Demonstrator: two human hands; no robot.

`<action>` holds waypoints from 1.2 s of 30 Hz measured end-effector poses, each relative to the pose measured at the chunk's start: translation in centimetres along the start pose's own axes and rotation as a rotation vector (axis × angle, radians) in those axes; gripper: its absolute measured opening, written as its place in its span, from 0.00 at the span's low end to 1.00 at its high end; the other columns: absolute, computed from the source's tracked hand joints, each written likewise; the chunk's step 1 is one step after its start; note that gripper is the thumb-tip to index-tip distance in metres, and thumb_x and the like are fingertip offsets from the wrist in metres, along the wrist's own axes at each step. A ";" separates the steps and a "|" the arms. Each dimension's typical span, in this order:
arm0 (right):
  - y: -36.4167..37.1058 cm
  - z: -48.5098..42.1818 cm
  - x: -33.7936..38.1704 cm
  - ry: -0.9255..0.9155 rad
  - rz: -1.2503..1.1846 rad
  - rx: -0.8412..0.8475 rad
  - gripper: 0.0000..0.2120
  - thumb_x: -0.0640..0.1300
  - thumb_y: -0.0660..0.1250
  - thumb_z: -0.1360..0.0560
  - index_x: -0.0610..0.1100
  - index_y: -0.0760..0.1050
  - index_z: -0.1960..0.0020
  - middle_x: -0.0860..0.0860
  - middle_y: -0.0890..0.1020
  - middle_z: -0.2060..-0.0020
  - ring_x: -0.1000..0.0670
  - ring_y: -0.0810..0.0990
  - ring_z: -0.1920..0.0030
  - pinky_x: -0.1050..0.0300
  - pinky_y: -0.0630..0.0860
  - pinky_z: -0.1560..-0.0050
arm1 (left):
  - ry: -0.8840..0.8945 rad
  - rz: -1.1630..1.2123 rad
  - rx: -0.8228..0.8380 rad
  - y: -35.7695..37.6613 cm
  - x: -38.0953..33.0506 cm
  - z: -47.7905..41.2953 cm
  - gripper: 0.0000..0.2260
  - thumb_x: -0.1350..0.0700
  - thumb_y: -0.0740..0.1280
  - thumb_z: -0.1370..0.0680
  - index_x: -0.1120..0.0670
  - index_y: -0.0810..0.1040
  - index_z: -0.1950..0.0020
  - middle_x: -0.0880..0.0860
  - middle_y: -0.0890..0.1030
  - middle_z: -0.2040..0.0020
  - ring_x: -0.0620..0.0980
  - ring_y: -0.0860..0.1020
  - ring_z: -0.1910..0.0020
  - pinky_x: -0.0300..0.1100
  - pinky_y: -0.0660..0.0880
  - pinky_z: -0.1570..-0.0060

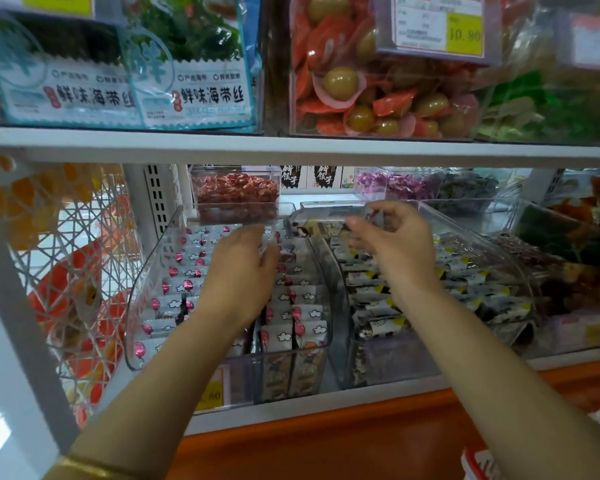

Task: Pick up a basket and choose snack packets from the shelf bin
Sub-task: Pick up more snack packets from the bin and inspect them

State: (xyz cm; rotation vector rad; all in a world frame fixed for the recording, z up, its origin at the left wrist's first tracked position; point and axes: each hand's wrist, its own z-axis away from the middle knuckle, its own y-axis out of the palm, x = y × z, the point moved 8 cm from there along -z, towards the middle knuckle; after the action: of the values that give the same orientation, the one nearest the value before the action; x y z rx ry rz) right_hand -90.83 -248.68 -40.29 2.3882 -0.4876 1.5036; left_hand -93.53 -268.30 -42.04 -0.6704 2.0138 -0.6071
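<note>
Both my hands reach into clear plastic bins on the lower shelf. My left hand (243, 268) hangs palm down over the left bin (142, 292), which is full of white snack packets with pink balloons (184, 271); its fingertips are hidden among them. My right hand (392, 244) is raised over the middle bin (465, 233) of black, white and yellow packets (371, 282). Its thumb and fingers pinch a small packet (373, 214). No basket shows in this view.
A white wire lattice panel (73, 271) closes the shelf's left end. A small clear box of red sweets (236, 195) sits behind the left bin. The upper shelf (291, 147) carries seaweed packs (191, 81) and a bin of orange-wrapped snacks (378, 98). An orange ledge (326, 441) runs below.
</note>
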 end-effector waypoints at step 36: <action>15.6 -6.8 -3.3 -0.319 1.552 0.844 0.12 0.39 0.62 0.24 0.46 0.80 0.44 0.48 0.79 0.42 0.45 0.74 0.40 0.52 0.71 0.45 | 0.089 -0.350 0.559 5.9 2.3 -2.1 0.22 0.45 0.49 0.20 0.47 0.63 0.28 0.47 0.57 0.24 0.48 0.48 0.24 0.61 0.43 0.29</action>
State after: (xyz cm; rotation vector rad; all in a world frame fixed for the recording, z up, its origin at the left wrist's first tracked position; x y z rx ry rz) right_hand -104.26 -259.59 -39.57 2.8667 -2.6887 1.9972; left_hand -97.70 -265.17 -46.27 -0.6561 1.6913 -1.3648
